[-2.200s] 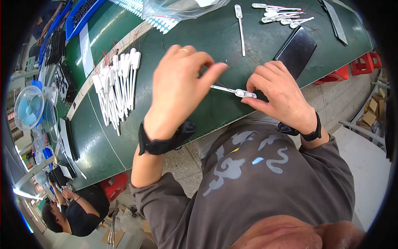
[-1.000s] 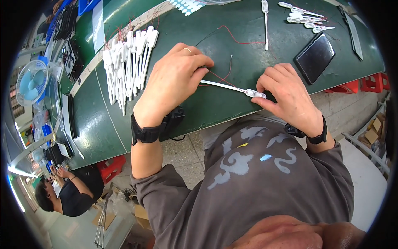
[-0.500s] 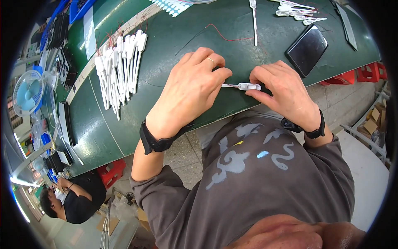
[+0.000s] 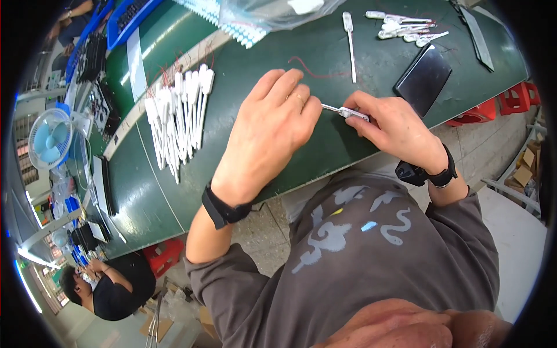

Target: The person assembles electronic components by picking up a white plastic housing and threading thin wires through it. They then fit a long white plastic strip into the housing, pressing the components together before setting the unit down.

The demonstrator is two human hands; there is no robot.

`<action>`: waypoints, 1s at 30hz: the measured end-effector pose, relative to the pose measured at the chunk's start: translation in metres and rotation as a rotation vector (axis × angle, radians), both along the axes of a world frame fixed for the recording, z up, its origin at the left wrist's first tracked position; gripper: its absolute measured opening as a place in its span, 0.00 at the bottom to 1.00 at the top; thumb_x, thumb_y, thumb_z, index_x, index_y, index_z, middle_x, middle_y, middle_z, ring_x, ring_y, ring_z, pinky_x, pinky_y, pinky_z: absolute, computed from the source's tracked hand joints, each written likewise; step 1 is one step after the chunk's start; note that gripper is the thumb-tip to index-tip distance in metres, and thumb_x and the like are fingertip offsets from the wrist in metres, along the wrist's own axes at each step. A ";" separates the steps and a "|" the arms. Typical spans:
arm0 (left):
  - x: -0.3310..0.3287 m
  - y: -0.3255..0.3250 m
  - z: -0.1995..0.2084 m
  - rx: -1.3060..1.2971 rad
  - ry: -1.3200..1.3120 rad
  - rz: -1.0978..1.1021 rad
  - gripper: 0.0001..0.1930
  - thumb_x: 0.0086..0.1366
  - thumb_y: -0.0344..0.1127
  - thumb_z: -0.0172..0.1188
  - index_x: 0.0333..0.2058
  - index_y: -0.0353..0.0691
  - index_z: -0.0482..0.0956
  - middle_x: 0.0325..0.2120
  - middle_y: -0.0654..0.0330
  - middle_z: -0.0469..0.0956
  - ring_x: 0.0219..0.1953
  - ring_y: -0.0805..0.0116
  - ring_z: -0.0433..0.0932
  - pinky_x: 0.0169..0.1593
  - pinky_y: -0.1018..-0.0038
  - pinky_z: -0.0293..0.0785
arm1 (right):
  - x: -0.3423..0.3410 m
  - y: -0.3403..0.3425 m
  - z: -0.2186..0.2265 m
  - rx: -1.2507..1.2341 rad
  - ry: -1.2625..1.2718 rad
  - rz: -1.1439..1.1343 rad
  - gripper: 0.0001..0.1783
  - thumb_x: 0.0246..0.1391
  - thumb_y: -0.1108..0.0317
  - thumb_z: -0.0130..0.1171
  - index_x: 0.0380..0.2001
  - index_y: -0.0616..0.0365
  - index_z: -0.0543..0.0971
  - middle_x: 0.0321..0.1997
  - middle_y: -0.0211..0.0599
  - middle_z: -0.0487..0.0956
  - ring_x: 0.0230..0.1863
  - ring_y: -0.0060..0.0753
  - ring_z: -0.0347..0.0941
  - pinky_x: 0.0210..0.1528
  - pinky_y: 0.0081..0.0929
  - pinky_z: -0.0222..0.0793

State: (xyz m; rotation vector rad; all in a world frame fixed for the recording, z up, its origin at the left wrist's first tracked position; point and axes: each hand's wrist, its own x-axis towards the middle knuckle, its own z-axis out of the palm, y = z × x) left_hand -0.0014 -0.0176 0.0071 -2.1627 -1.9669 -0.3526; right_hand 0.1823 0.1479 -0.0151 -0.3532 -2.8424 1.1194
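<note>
My right hand (image 4: 397, 122) pinches the head of a white plastic stick (image 4: 353, 113) with an oval, paddle-shaped end. Its thin stem slants up and left to my left hand (image 4: 270, 124), whose fingers are curled around that end; the fingertips are hidden under the knuckles. A thin red wire (image 4: 313, 73) lies on the green tabletop (image 4: 243, 55) just beyond both hands. Further off, one similar white stick (image 4: 351, 49) lies alone. To the left of my left hand is a spread pile of white sticks (image 4: 181, 110) with red wires at their head ends.
A dark phone (image 4: 423, 78) lies beyond my right hand, near several smaller white sticks (image 4: 403, 28). Clear plastic bagging (image 4: 278, 17) sits at the far edge. A blue tray (image 4: 130, 23) and a fan (image 4: 49, 136) are at left; another person (image 4: 113, 287) sits lower left.
The view has shifted a little. The held stick has tipped from nearly level to sloping, its left end higher. My left hand has turned and now covers the dark wire's place.
</note>
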 end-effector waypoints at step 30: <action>-0.054 -0.001 -0.039 0.595 -0.611 0.544 0.08 0.69 0.34 0.62 0.41 0.38 0.85 0.49 0.55 0.81 0.63 0.49 0.69 0.64 0.58 0.66 | -0.087 -0.003 -0.002 -0.363 0.060 0.103 0.14 0.70 0.68 0.50 0.56 0.57 0.70 0.31 0.33 0.84 0.26 0.26 0.75 0.33 0.24 0.72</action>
